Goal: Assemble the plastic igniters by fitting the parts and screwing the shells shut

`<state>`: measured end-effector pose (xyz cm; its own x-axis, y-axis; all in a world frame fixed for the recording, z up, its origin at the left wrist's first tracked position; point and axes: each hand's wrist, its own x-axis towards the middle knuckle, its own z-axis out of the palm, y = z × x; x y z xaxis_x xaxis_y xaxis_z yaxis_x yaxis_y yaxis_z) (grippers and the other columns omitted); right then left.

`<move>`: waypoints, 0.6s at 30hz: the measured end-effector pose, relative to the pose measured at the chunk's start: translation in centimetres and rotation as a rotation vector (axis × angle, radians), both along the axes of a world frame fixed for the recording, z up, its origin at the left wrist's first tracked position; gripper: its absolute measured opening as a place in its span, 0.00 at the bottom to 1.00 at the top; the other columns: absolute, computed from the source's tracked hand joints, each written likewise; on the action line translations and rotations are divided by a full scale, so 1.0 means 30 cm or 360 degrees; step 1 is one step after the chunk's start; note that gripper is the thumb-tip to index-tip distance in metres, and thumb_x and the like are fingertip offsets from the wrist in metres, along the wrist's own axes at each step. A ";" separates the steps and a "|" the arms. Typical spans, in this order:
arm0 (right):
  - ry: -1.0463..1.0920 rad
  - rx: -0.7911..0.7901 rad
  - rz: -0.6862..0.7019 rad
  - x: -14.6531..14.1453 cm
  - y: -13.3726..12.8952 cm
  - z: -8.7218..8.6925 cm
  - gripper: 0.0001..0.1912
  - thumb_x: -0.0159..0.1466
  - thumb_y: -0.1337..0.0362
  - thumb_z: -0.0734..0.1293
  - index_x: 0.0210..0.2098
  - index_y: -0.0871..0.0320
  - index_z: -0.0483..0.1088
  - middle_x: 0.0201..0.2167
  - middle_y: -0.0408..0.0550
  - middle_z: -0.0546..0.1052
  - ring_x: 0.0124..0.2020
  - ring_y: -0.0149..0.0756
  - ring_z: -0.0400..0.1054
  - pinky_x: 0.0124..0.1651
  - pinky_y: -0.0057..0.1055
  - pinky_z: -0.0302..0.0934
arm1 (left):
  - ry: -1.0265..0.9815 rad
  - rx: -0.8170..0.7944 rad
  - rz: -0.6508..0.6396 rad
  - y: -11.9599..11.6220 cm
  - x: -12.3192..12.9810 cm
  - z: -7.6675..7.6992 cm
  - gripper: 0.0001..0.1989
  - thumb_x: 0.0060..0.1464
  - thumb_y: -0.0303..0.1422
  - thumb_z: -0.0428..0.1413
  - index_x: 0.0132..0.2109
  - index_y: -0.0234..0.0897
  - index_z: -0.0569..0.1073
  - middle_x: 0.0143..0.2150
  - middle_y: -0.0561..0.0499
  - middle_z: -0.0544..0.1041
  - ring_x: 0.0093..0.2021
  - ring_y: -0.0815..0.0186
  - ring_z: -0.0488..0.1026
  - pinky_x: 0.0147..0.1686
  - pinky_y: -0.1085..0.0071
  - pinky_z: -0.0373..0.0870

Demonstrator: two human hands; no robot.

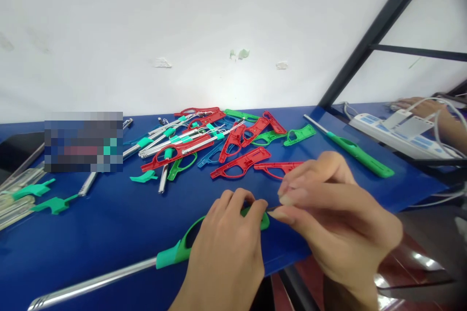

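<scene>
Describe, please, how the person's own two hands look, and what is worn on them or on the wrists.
The left hand and the right hand are both bare: no gloves, rings, watch or bracelet can be seen. No sleeve shows either; the forearms are mostly outside the picture.

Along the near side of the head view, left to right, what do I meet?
Silver tube → teal collar → left hand, lying across the green handle → right hand, its fingers close to the handle's right end.
</scene>
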<state>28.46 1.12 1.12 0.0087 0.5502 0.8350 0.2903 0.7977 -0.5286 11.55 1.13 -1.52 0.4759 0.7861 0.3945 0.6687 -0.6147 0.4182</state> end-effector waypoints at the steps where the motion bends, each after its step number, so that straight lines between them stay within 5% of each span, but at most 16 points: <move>1: -0.0017 -0.0038 -0.0024 0.006 -0.005 0.004 0.24 0.69 0.74 0.78 0.59 0.43 0.85 0.42 0.42 0.84 0.42 0.39 0.75 0.41 0.39 0.76 | 0.0001 0.0000 0.0000 0.001 0.000 -0.001 0.23 0.70 0.19 0.44 0.53 0.39 0.81 0.47 0.44 0.84 0.42 0.50 0.81 0.39 0.44 0.86; 5: -0.0108 -0.0301 0.0063 0.019 -0.024 0.015 0.25 0.78 0.72 0.67 0.69 0.44 0.78 0.54 0.44 0.87 0.48 0.40 0.81 0.44 0.39 0.78 | 0.0012 -0.0013 -0.0012 0.001 -0.001 -0.009 0.20 0.72 0.21 0.46 0.55 0.41 0.80 0.49 0.46 0.83 0.44 0.50 0.81 0.40 0.44 0.86; 12: 0.0018 -0.0069 -0.0146 -0.002 0.009 0.011 0.21 0.67 0.76 0.78 0.54 0.45 0.86 0.38 0.41 0.85 0.36 0.39 0.73 0.36 0.37 0.71 | 0.0040 -0.0025 -0.0009 -0.004 -0.003 -0.013 0.23 0.72 0.20 0.44 0.59 0.40 0.80 0.50 0.44 0.83 0.44 0.51 0.81 0.41 0.45 0.85; 18: 0.0021 -0.0296 -0.0133 -0.002 -0.025 0.014 0.19 0.77 0.71 0.69 0.59 0.44 0.84 0.50 0.46 0.88 0.44 0.44 0.82 0.37 0.41 0.76 | 0.0045 -0.0036 -0.0017 -0.002 0.007 -0.011 0.22 0.72 0.21 0.45 0.58 0.41 0.80 0.51 0.46 0.83 0.46 0.51 0.81 0.42 0.45 0.86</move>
